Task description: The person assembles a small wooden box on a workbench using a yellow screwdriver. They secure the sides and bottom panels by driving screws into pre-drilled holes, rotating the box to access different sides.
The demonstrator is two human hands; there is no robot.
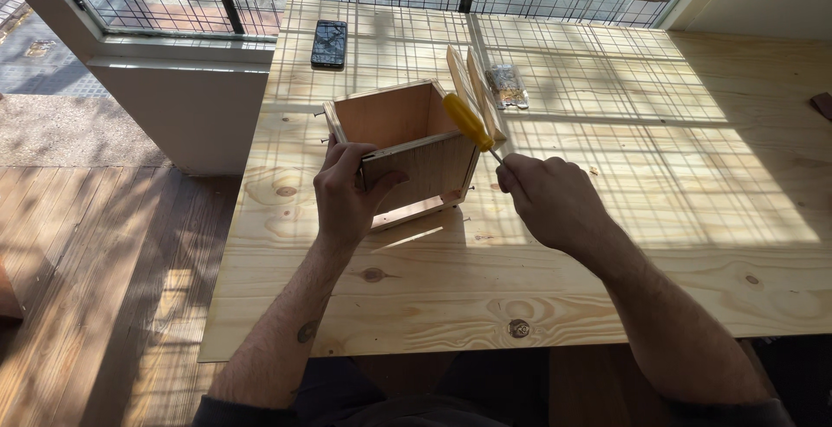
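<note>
Left hand (347, 197) clamped on the near-left corner of an open wooden box (406, 151), thumb across the near panel, fingers wrapped over the top edge. The box sits on the pine tabletop (607, 245), just ahead of both hands.

Right hand (550, 200) closed around the shaft of a screwdriver (469, 123). The yellow handle points up and away from the hand, toward the box's right wall; the tip end is buried in the fist.

Handling, as a judgement: thin plywood panels, stiff but light, so the box would likely slide or tip under a push unless pinned as the left hand pins it now. Corners and top edges look the soundest places to hold; mid-panel may flex. The joints look unfinished, with a strip at the near bottom edge standing slightly proud, so a rough squeeze could rack it. The screwdriver handle looks smooth, hard plastic.

Beyond the right hand, two loose flat wooden pieces (468, 80) lean against the box's far right side. Past them lies a small clear packet (508, 87), contents too small to make out. Far beyond the left hand, a dark phone (329, 43) lies flat.

Hidden: the screwdriver tip, the box's far outer faces and its underside. Small dark specks near the box's left wall and base may be fasteners; cannot tell. Grid shadows from the window mesh confuse the surface detail.
</note>
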